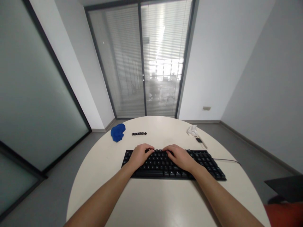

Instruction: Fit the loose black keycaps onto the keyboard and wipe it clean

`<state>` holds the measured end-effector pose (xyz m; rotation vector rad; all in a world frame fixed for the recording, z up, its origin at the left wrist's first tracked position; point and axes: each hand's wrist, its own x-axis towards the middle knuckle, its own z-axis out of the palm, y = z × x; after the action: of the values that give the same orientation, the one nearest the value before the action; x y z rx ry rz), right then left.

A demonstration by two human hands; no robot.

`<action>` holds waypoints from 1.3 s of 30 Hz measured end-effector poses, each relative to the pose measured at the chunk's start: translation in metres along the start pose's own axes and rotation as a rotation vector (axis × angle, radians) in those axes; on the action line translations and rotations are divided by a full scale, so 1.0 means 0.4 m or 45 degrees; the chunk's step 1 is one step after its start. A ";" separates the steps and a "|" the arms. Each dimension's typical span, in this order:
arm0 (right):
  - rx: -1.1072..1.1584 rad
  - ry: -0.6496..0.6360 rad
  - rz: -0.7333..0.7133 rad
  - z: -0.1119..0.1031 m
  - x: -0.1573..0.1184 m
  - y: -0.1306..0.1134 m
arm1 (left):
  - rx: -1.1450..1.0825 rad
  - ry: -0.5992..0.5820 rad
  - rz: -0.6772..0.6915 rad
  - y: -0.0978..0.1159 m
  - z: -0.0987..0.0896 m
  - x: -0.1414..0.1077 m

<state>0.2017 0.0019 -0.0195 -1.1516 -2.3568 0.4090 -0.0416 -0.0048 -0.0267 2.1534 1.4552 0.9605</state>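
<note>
A black keyboard [163, 173] lies across the white round table [156, 201]. My left hand [140, 155] is at its upper left part, thumb and fingertips bent toward the back row of keys. At the upper middle, my right hand [180, 156] rests over the keys with its fingers curled to the left. Whether either hand pinches something is too small to tell. Behind the keyboard, several loose black keycaps [137, 134] stand in a short row, with a small dark piece [145, 133] at the right end.
A blue cloth [117, 132] lies at the table's back left. Crumpled white material [192, 130] and a thin stick-like tool [202, 142] with a black part are at the back right. A cable [227, 160] runs off the right edge. A dark and red chair [286, 201] stands at right.
</note>
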 end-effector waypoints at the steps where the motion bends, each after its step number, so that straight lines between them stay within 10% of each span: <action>1: 0.000 -0.003 0.004 0.000 0.000 -0.001 | 0.000 -0.001 -0.003 0.001 0.000 0.000; 39: -0.004 -0.019 0.003 -0.005 -0.001 -0.007 | 0.132 -0.070 0.084 0.009 -0.009 0.002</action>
<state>0.2011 0.0002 -0.0167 -1.1567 -2.3697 0.4161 -0.0415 -0.0057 -0.0215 2.2965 1.4459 0.8581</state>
